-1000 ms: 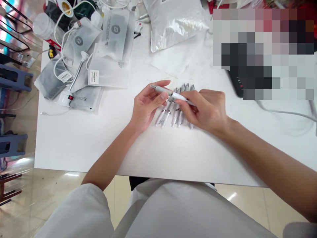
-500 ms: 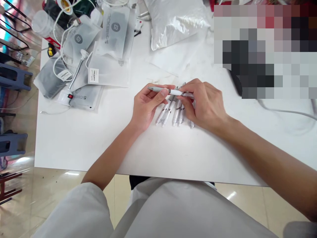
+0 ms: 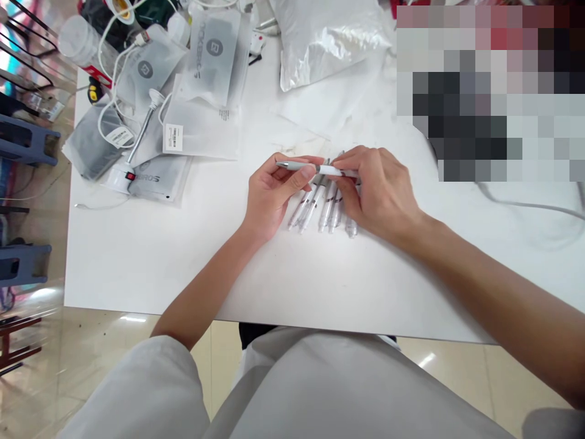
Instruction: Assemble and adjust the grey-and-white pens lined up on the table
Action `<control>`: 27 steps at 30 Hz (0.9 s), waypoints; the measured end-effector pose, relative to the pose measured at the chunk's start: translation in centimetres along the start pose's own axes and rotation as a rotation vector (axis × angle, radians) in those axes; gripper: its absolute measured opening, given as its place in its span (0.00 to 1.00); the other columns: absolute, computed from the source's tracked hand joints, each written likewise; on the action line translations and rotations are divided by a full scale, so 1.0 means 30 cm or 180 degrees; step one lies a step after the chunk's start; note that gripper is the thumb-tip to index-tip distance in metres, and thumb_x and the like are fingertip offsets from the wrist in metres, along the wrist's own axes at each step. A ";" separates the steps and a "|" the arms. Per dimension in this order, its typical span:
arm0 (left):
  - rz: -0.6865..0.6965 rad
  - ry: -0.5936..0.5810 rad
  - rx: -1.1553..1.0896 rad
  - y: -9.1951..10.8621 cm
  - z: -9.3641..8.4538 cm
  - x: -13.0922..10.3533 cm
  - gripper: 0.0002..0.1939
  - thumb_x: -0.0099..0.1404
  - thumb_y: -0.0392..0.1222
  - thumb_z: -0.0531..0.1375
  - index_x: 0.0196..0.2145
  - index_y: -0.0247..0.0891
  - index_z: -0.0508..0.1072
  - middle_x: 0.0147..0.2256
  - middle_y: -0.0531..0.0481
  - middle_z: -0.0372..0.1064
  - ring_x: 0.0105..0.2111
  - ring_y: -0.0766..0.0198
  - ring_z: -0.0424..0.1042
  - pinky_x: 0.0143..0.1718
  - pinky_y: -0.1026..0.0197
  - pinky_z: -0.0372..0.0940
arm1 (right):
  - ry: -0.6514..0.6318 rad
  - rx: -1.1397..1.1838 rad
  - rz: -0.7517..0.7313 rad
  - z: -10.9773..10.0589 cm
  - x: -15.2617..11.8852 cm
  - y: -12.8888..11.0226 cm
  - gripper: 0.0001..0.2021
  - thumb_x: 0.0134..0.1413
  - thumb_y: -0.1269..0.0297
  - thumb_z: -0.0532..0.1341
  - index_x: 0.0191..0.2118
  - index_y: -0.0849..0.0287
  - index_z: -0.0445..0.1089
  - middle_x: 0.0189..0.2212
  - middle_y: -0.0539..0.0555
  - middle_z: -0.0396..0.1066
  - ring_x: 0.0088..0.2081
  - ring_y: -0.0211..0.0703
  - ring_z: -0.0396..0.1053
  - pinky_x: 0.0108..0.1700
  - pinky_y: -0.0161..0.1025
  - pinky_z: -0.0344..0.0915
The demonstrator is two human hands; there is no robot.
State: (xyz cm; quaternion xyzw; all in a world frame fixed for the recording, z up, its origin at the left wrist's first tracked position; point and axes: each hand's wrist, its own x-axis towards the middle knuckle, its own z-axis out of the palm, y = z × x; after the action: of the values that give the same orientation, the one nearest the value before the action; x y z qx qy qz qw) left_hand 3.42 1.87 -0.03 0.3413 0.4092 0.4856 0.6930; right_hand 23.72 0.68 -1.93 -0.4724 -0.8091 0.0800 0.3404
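Note:
A white pen (image 3: 329, 171) with a grey tip section lies level between my two hands, its point toward the left. My left hand (image 3: 278, 192) pinches it near the grey section with thumb and fingers. The fingers of my right hand (image 3: 377, 186) close round its other end and hide that end. Under and just in front of the pen, several white pens with clear ends (image 3: 323, 213) lie side by side on the white table (image 3: 274, 274). My hands cover the upper parts of some of them.
Frosted pouches (image 3: 203, 131), a lamp with a metal stem (image 3: 141, 137), a white cable and a clear jar (image 3: 80, 42) crowd the table's back left. Behind my hands lies a large silvery bag (image 3: 331, 46). A grey cable (image 3: 525, 201) runs across the right side.
The held pen has shifted slightly to the right relative to my left thumb. Both hands stay in almost the same place, still gripping it.

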 end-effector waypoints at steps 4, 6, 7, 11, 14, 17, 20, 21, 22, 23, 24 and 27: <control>0.0098 -0.0048 0.0139 -0.003 -0.005 0.002 0.13 0.61 0.42 0.76 0.34 0.42 0.75 0.47 0.51 0.81 0.49 0.56 0.81 0.49 0.52 0.76 | 0.0155 0.0060 -0.0045 -0.002 -0.001 -0.006 0.12 0.76 0.55 0.54 0.55 0.54 0.68 0.40 0.56 0.75 0.37 0.49 0.71 0.43 0.49 0.67; 0.0188 -0.0114 0.0212 -0.006 -0.008 0.005 0.13 0.61 0.44 0.76 0.34 0.42 0.75 0.47 0.51 0.81 0.49 0.56 0.80 0.49 0.53 0.76 | 0.0193 -0.0067 -0.0212 -0.002 0.004 -0.006 0.13 0.76 0.55 0.54 0.54 0.55 0.69 0.38 0.56 0.75 0.36 0.48 0.71 0.42 0.48 0.67; 0.0240 -0.0141 0.0244 -0.007 -0.010 0.007 0.14 0.61 0.46 0.76 0.33 0.42 0.74 0.46 0.51 0.81 0.49 0.56 0.80 0.48 0.53 0.76 | 0.0187 -0.0144 -0.0270 -0.001 0.006 -0.003 0.13 0.77 0.56 0.53 0.53 0.56 0.70 0.37 0.56 0.75 0.37 0.48 0.72 0.42 0.47 0.67; 0.0377 -0.0206 0.0443 -0.010 -0.012 0.010 0.16 0.60 0.50 0.76 0.33 0.43 0.74 0.45 0.52 0.81 0.48 0.57 0.80 0.47 0.54 0.76 | 0.0272 -0.0183 -0.0292 0.006 0.005 0.009 0.11 0.76 0.60 0.53 0.49 0.57 0.72 0.39 0.57 0.76 0.40 0.49 0.74 0.41 0.46 0.67; 0.0398 -0.0203 0.0510 -0.009 -0.013 0.010 0.18 0.60 0.53 0.76 0.33 0.42 0.73 0.44 0.52 0.81 0.47 0.58 0.80 0.47 0.55 0.77 | 0.0271 0.0030 -0.0056 0.007 -0.004 0.011 0.10 0.76 0.60 0.53 0.49 0.56 0.70 0.41 0.58 0.77 0.40 0.49 0.74 0.41 0.47 0.68; 0.0357 -0.0183 0.0458 -0.008 -0.014 0.010 0.18 0.61 0.53 0.75 0.33 0.42 0.72 0.45 0.52 0.81 0.49 0.58 0.80 0.46 0.56 0.77 | 0.0272 0.0068 0.0128 0.002 -0.007 0.003 0.11 0.74 0.56 0.57 0.53 0.55 0.69 0.41 0.56 0.77 0.35 0.46 0.73 0.39 0.45 0.69; 0.0258 -0.0148 0.0329 -0.003 -0.010 0.007 0.16 0.64 0.53 0.73 0.36 0.43 0.73 0.46 0.51 0.80 0.52 0.56 0.80 0.46 0.57 0.77 | 0.0240 -0.0070 0.0068 -0.006 -0.001 -0.007 0.14 0.74 0.54 0.57 0.55 0.54 0.71 0.41 0.55 0.77 0.35 0.45 0.74 0.37 0.44 0.69; 0.0229 -0.0124 0.0260 0.000 -0.007 0.006 0.15 0.66 0.53 0.72 0.37 0.43 0.73 0.47 0.50 0.80 0.53 0.55 0.80 0.45 0.57 0.77 | 0.0192 -0.0115 0.0086 -0.009 0.000 -0.008 0.14 0.75 0.55 0.56 0.56 0.52 0.72 0.42 0.55 0.76 0.36 0.45 0.74 0.37 0.43 0.69; 0.0201 -0.0086 0.0185 0.003 -0.004 0.005 0.14 0.67 0.53 0.71 0.39 0.44 0.73 0.47 0.49 0.80 0.54 0.55 0.79 0.45 0.57 0.77 | 0.0149 -0.0146 0.0129 -0.011 0.001 -0.009 0.14 0.76 0.56 0.54 0.57 0.50 0.73 0.42 0.55 0.76 0.37 0.45 0.74 0.37 0.43 0.70; 0.0171 -0.0029 0.0106 0.006 0.000 0.004 0.13 0.68 0.52 0.70 0.40 0.44 0.73 0.48 0.49 0.80 0.54 0.54 0.79 0.44 0.57 0.77 | 0.0120 -0.0166 0.0183 -0.013 0.000 -0.009 0.15 0.76 0.58 0.54 0.58 0.48 0.73 0.43 0.55 0.76 0.37 0.45 0.75 0.37 0.43 0.70; 0.0136 0.0045 0.0025 0.009 0.004 0.002 0.12 0.68 0.51 0.70 0.41 0.45 0.74 0.48 0.48 0.79 0.54 0.54 0.79 0.44 0.58 0.76 | 0.0098 -0.0178 0.0231 -0.015 -0.002 -0.008 0.15 0.76 0.59 0.54 0.59 0.47 0.73 0.43 0.55 0.76 0.37 0.45 0.75 0.36 0.43 0.70; 0.0044 0.0256 -0.0192 0.015 0.013 0.000 0.10 0.70 0.49 0.69 0.43 0.45 0.75 0.50 0.48 0.79 0.56 0.54 0.78 0.45 0.58 0.76 | 0.0072 -0.0248 0.0291 -0.018 -0.008 -0.005 0.18 0.74 0.63 0.55 0.63 0.44 0.72 0.44 0.55 0.75 0.37 0.46 0.74 0.35 0.42 0.70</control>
State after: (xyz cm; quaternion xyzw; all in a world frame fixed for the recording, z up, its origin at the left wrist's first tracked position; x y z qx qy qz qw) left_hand 3.59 1.97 0.53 0.3032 0.4196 0.5158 0.6826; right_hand 24.03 0.30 -1.59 -0.5226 -0.7853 0.0586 0.3269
